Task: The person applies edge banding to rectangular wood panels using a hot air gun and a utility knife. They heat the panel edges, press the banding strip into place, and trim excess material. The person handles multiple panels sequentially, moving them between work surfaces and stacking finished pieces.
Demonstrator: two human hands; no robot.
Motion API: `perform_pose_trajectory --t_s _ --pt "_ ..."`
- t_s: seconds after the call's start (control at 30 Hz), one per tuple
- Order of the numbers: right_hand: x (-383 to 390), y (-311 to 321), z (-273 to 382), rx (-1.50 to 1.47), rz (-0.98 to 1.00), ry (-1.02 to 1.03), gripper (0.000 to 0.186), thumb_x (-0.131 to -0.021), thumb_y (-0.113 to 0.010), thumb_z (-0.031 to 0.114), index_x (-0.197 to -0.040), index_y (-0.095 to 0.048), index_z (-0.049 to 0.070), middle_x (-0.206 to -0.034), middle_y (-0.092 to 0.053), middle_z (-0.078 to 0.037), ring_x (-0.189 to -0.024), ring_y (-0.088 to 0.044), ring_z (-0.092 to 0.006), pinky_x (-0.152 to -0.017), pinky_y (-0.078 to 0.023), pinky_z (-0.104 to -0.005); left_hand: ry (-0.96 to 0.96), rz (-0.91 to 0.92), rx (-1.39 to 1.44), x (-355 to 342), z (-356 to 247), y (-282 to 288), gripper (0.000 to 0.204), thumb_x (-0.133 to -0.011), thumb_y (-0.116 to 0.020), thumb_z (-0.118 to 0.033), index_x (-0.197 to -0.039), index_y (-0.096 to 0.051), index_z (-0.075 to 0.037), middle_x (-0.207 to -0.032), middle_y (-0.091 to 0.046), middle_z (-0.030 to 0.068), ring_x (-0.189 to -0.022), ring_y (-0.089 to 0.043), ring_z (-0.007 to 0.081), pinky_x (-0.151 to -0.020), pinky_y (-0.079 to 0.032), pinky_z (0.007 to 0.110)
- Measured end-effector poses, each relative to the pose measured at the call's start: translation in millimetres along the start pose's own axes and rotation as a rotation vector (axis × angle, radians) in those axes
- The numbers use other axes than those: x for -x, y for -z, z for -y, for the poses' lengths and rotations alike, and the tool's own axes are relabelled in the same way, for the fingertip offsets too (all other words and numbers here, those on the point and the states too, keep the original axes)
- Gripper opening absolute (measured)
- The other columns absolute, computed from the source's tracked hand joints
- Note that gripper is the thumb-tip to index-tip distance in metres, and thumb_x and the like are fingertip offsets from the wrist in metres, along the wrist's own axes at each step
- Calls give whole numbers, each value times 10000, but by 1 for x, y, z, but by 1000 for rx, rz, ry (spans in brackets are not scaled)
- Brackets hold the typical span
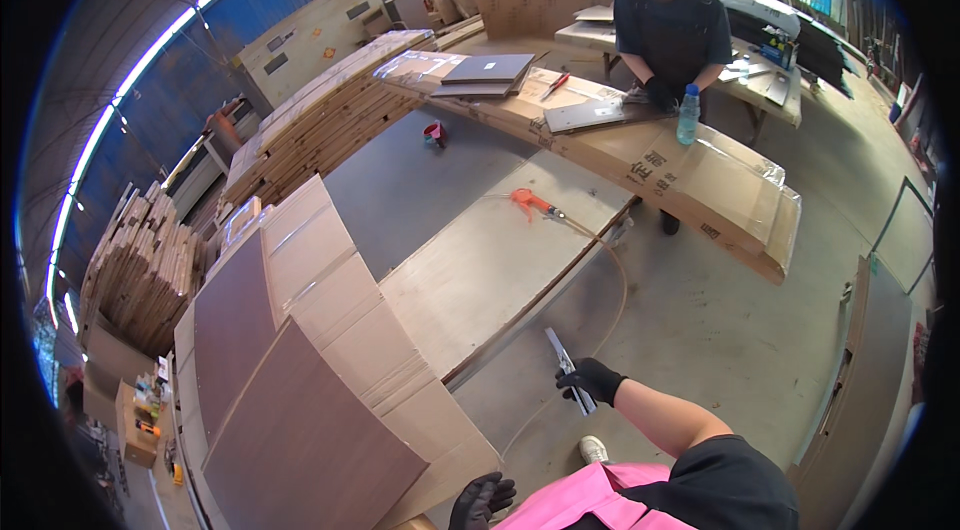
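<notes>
Gripping a metal strip (563,358) firmly in your right hand (597,382), you are angling its long axis toward the pale worktop (460,282), while your loosely curled left hand (483,502) is hanging farther off, apparently empty.

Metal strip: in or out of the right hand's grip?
In: the right hand wraps the metal strip, its ends showing beyond.

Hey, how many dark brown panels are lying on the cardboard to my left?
2 in view: the nearer panel, closest to your left hand, and the farther panel, just beyond it. Both lie on the cardboard; more could be hidden underneath.
</notes>
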State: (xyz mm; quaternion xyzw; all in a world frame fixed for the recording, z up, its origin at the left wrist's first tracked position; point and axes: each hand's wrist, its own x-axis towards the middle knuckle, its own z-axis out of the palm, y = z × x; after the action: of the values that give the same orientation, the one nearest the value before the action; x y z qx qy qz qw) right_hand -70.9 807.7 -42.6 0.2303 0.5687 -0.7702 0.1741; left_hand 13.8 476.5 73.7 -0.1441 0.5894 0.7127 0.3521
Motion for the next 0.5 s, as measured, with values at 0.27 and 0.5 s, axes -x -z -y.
perform_pose_trajectory --t_s 0.27,0.5 --pt "-60 -53 15 -234 116 4 73 -834 -605 61 -881 -588 7 -736 -620 -111 -623 -641 -223 -511 -502 -335 62 -52 -24 -39 -23 -12 341 -991 -484 -284 -1220 -535 -35 -1148 -629 174 -1050 -612 276 -926 -491 403" --pt "-114 -33 52 181 -13 58 81 -776 -630 43 -726 -618 -20 -624 -633 -138 -518 -620 -228 -482 -485 -343 -122 108 14 -91 -67 -15 302 -1019 -438 -203 -1246 -524 -23 -1149 -628 154 -1027 -626 249 -914 -500 375"
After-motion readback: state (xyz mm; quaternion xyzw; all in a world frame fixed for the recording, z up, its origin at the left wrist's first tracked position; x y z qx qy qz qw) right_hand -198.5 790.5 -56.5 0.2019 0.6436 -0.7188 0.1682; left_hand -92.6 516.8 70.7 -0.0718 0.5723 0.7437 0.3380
